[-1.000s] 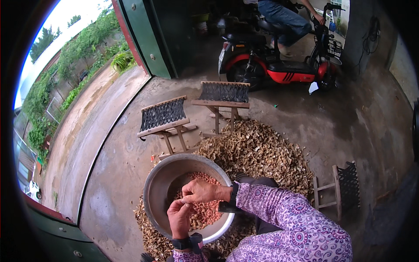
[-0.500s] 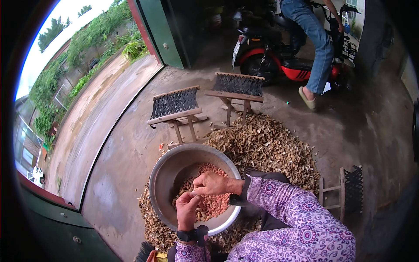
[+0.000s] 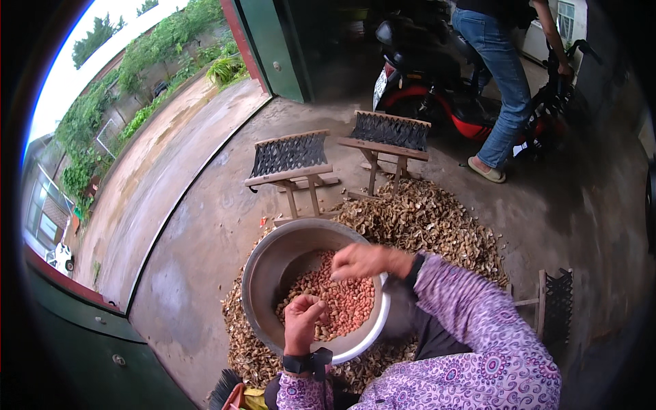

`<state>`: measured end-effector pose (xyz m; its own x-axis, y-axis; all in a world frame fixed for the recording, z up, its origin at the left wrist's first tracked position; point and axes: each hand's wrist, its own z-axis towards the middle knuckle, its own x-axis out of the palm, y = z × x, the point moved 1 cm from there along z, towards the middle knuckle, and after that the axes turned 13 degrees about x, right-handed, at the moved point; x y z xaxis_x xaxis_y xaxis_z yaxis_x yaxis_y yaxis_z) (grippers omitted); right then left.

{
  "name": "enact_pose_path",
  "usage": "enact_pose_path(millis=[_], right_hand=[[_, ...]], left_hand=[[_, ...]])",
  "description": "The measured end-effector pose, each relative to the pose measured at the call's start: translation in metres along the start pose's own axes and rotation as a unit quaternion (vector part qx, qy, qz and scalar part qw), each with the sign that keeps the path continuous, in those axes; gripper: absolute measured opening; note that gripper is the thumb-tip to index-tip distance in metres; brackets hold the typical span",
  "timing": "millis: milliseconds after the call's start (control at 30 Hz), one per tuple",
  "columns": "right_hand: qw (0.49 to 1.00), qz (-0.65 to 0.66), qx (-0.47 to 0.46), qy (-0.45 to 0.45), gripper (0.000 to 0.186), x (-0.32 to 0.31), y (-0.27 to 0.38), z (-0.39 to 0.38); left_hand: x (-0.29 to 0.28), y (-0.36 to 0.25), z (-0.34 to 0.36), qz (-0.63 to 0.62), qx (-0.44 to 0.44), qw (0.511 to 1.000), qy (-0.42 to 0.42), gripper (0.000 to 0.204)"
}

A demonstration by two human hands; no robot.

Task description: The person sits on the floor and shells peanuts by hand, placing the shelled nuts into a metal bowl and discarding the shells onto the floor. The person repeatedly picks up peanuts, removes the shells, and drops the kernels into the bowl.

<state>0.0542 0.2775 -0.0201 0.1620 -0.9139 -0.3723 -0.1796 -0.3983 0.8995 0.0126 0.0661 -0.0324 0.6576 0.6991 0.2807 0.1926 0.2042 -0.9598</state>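
A wide metal bowl point(image 3: 263, 294) holds shelled pink peanuts point(image 3: 353, 304) mixed with some pods. My left hand point(image 3: 305, 321) is over the bowl's lower left with fingers curled; what they hold is too small to name. My right hand point(image 3: 359, 263), higher over the bowl's right side, is apart from the left, its fingers bent together and slightly blurred, their contents hidden. Around the bowl lies a heap of broken peanut shells point(image 3: 437, 225).
Two wooden folding stools point(image 3: 288, 158) with black woven seats stand beyond the bowl; another point(image 3: 555, 304) lies at right. A person point(image 3: 509, 109) in jeans stands beside a red-and-black electric scooter point(image 3: 461, 123). A green door point(image 3: 89, 342) is at lower left.
My hands have separated, the right moving up and right from the left. The person at the scooter has gone from a raised foot to standing with a foot on the floor.
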Motion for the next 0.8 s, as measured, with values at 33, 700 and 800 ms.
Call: enact_pose_path(millis=[33, 700, 800], right_hand=[[0.999, -0.038, 0.018, -0.034, 0.027, -0.025, -0.001, -0.01], [0.727, -0.418, 0.369, -0.4, 0.038, -0.256, -0.163, 0.019], [0.718, -0.436, 0.306, -0.447, 0.022, -0.271, -0.19, 0.034]], left_hand=[[0.0, 0.0, -0.001, -0.004, 0.003, 1.0, -0.002, 0.006], [-0.035, 0.03, 0.001, 0.029, -0.128, 0.981, -0.14, 0.006], [-0.03, 0.03, 0.006, 0.016, -0.13, 0.979, -0.155, 0.007]])
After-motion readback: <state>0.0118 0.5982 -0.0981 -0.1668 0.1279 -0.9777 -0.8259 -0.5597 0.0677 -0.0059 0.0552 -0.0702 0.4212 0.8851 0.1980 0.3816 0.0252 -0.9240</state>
